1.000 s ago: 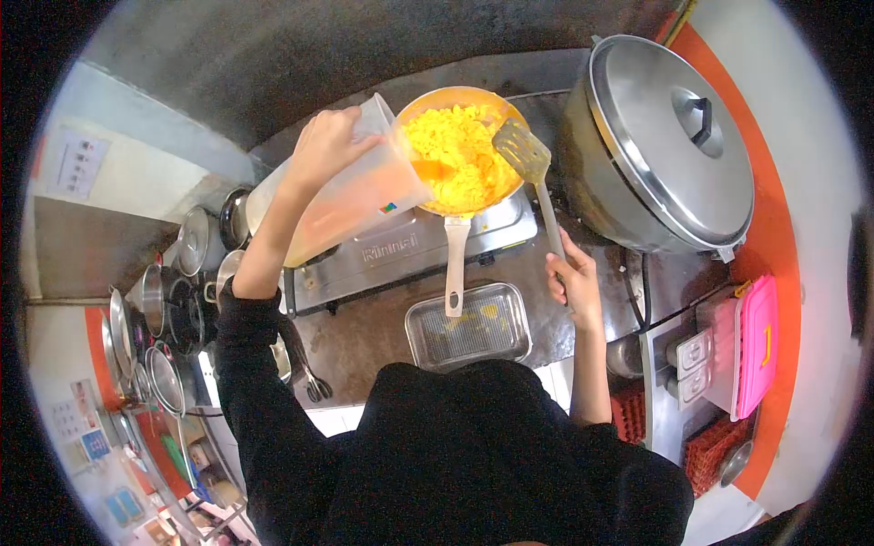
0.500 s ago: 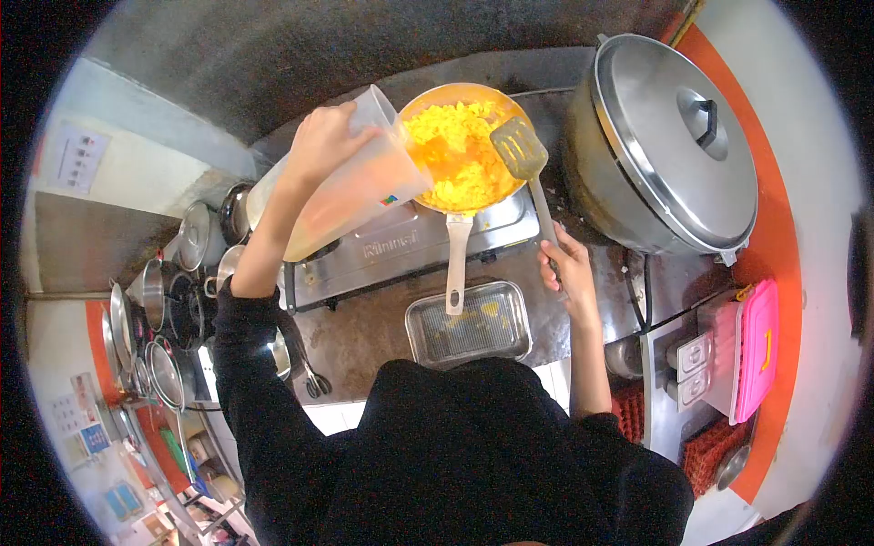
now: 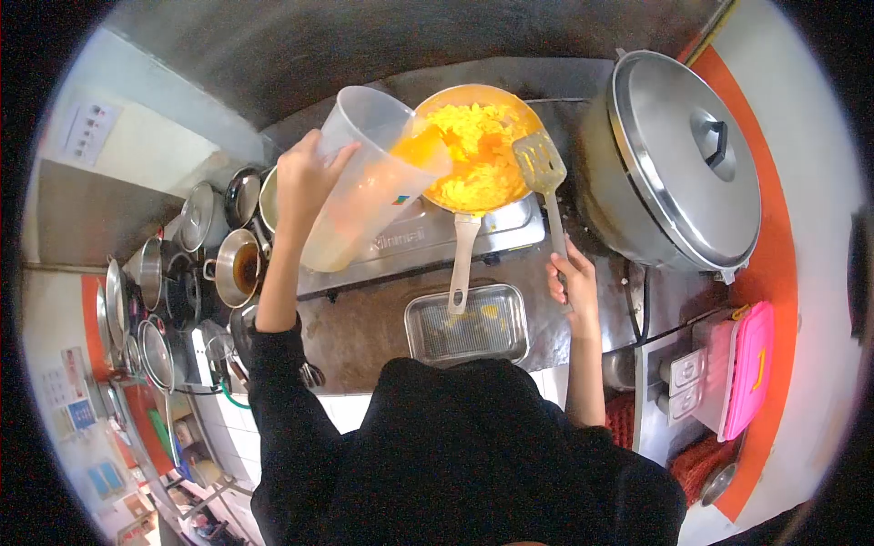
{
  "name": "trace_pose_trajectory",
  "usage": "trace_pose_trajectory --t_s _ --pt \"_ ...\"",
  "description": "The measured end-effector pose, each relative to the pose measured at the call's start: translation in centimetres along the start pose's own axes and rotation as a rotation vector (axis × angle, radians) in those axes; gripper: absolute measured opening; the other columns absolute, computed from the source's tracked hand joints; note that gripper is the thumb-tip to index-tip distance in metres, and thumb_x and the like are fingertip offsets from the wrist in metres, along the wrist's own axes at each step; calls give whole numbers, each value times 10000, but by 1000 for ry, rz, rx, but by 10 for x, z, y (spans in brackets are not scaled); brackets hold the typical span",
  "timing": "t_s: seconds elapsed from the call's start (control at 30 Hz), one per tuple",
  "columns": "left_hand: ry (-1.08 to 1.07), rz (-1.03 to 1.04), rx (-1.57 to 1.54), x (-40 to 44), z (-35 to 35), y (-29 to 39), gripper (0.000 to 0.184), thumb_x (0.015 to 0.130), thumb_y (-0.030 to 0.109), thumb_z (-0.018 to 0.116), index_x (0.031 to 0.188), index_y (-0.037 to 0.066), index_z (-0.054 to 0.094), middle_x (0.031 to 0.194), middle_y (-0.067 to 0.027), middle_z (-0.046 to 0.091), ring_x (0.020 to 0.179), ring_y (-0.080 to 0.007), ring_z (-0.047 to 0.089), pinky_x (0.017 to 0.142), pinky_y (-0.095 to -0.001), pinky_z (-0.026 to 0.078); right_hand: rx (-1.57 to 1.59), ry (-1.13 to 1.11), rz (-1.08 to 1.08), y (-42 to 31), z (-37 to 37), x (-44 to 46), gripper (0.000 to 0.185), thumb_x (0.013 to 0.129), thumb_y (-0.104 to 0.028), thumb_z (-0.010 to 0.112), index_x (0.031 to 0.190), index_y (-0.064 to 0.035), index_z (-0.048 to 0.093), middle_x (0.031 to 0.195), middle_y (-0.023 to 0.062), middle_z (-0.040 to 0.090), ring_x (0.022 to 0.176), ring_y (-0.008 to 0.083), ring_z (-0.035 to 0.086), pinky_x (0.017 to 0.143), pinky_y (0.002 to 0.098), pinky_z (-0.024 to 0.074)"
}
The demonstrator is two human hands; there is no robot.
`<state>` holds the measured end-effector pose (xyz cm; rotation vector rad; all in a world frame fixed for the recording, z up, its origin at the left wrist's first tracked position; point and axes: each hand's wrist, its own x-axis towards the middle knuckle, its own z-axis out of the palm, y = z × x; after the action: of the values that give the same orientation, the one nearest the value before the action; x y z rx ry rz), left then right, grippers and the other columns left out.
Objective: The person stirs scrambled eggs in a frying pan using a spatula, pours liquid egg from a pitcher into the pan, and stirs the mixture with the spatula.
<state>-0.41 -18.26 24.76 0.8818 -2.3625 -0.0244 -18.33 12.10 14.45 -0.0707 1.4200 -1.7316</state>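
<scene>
My left hand grips a translucent plastic pitcher near its rim. The pitcher leans right, and orange liquid lies at its mouth, over the left edge of the frying pan. Yellow scrambled egg with orange liquid among it fills the pan, which sits on a silver gas stove. My right hand is closed around the handle of a slotted spatula. The spatula's blade is at the pan's right edge.
A large lidded pot stands at the right. In front of the stove lies a metal tray with yellow bits. Pots and pans crowd the left side. A pink-lidded box is at the lower right.
The pitcher has tipped back to a more upright angle, its lower end swinging down and right. The spatula's blade has shifted slightly right and down. More orange liquid shows in the pan than one second ago.
</scene>
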Motion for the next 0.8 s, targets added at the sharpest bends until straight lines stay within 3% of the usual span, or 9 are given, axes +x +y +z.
trace_pose_trajectory --t_s 0.07,0.17,0.27,0.4,0.5,0.57,0.63,0.73,0.8 --pt "84 -75 27 -18 -8 -10 370 624 312 704 700 -15 548 552 -142 533 437 -244 481 443 -305 388 10 4 6 2 -1 -1 496 774 -49 493 1240 -35 323 577 9 428 374 45 330 299 169 217" --pt "188 -372 -167 -43 -32 1 333 648 259 703 751 -28 568 545 -95 538 446 -127 462 443 -254 379 26 10 16 4 1 -1 466 780 -58 497 1221 -39 349 571 11 432 372 57 347 294 174 240" --pt "401 -435 -294 -79 -41 -4 302 658 193 702 809 -36 576 570 -47 544 501 -54 439 449 -216 369 -10 -28 30 3 1 -1 467 779 -59 494 1221 -38 347 572 11 432 374 54 343 293 174 235" --pt "626 -641 -675 -132 -51 -11 331 664 162 702 856 -60 549 675 -34 544 532 -66 449 446 -190 354 57 -61 71 0 5 -3 411 785 -58 487 1178 -36 370 583 13 428 371 42 331 288 164 228" --pt "729 -857 -736 -192 -61 -10 294 695 191 676 806 -38 527 650 -7 495 531 -59 437 453 -174 340 128 -79 101 0 3 -2 278 791 -46 478 1066 -31 436 602 17 428 366 35 323 279 153 227" --pt "875 -880 -896 -227 -66 -5 295 723 256 647 731 3 496 633 9 447 549 -61 432 459 -187 337 179 -83 116 2 0 0 259 785 -50 491 1037 -21 441 610 24 436 377 41 327 281 153 223" --pt "990 -984 -823 -248 -71 5 304 767 297 567 675 30 455 649 5 433 574 -74 431 487 -208 343 181 -81 115 0 3 -3 194 787 -41 483 976 -28 443 612 25 437 377 39 330 277 150 225" --pt "909 -1052 -609 -324 -65 -12 285 784 280 500 655 35 437 658 5 420 569 -83 418 514 -207 340 166 -82 120 -2 3 -4 143 792 -40 476 932 -33 447 609 25 437 376 36 333 276 150 226" --pt "1016 -1186 -680 -331 -68 -2 271 787 258 466 626 47 415 623 17 387 544 -72 379 500 -199 305 132 -83 102 -1 1 -2 126 793 -42 478 914 -36 444 610 23 439 376 37 335 276 152 225"
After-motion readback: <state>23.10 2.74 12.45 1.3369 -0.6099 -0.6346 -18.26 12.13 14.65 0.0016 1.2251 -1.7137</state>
